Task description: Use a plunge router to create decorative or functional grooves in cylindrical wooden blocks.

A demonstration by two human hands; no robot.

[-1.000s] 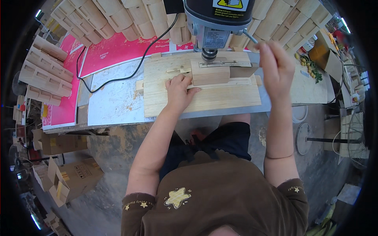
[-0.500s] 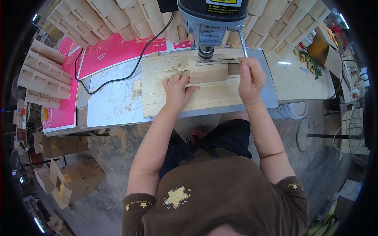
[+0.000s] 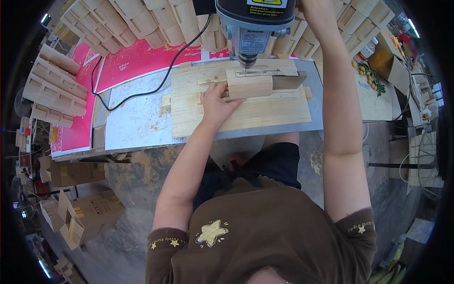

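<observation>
A pale wooden block [image 3: 250,87] with a slotted strip [image 3: 265,73] along its top lies on a wooden baseboard [image 3: 265,113]. My left hand [image 3: 218,105] grips the block's left end, thumb along the near side and fingers behind it. Above the block hangs the drill press [image 3: 250,40], its chuck [image 3: 247,60] over the block's left part. My right hand [image 3: 312,9] is raised to the right side of the drill's head at the upper edge. Its fingers are mostly out of the picture, so I cannot tell what they hold.
A black cable [image 3: 163,85] curves across the table's left side. Stacked slotted wooden pieces [image 3: 54,90] stand at the left, with more along the back. Open cardboard boxes [image 3: 90,217] sit on the floor at left. Small yellow fruits [image 3: 371,78] lie on the right side.
My right hand has moved up and away from the lower end of the metal lever, which no longer shows. The chuck sits higher. My left hand has shifted slightly right along the block.
</observation>
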